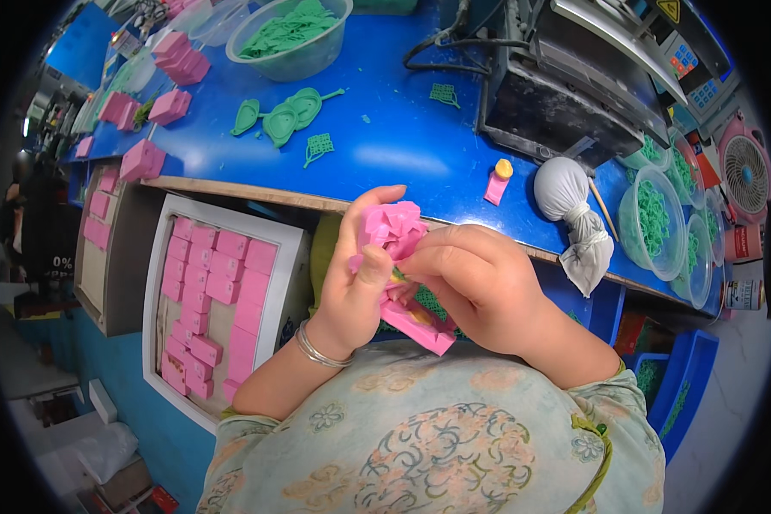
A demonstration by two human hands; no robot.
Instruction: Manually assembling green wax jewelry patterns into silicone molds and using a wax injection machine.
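Working one pink mould (391, 224), held between both hands at the blue table's (377, 111) near edge. Left hand (349, 291) wraps its side, fingers mostly closed, thumb pressing the front. Right hand (481, 276) is curled, fingertips pinched on the mould's middle; green-yellow bit (398, 276) shows beside them, can't tell if it's gripped too. Status: looks mid-step. Mould is spread and folded back, not closed up; bit looks not yet clear. Finished, judging by output: loose green grid piece (319, 148) and leaf-shaped piece (291, 117) ahead, bowl (321, 56) heaped with green pieces (289, 29), more in tub (660, 266) at right. Left-side tray (288, 291) holds rows of pink blocks (223, 289); can't tell which are done.
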